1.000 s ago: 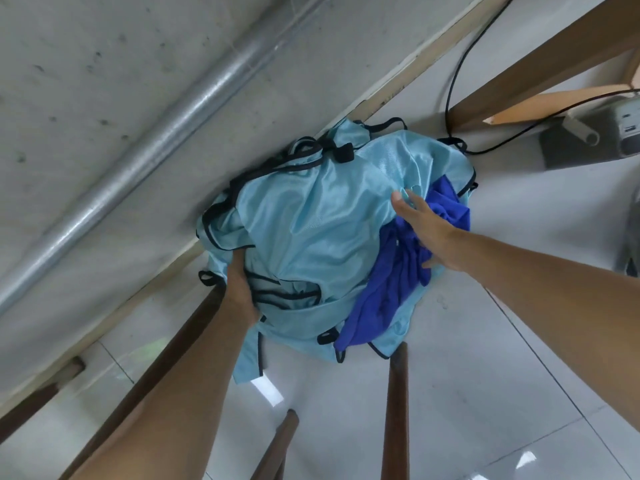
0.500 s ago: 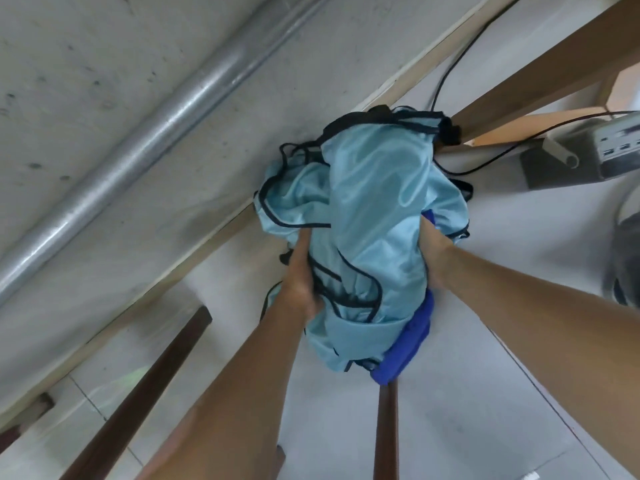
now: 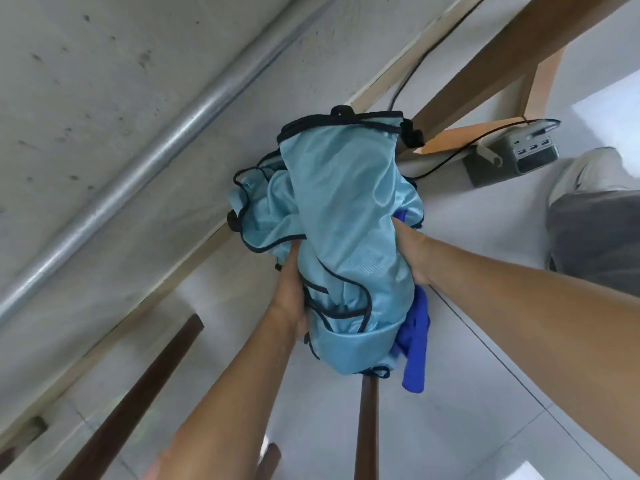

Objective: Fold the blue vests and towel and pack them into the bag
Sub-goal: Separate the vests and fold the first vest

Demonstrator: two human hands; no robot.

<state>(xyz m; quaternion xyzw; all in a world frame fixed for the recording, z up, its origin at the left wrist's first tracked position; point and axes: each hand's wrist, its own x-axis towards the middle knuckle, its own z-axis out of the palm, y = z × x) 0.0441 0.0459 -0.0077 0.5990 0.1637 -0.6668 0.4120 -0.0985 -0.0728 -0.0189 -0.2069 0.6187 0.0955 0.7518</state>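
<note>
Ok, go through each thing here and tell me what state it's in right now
Light blue mesh vests with black trim: bunched, unfolded, held up.
Dark blue towel: crumpled, dangling beneath the vests.
Left hand: grips the bundle's left side.
Right hand: grips its right side.
Grey power station: black cable plugged in.

vests (image 3: 346,216): light blue, shiny, with black edging
towel (image 3: 415,348): deep royal blue, plain
floor (image 3: 467,393): pale grey tiles
pipe (image 3: 145,168): silver-grey metal
cable (image 3: 450,161): black
</note>
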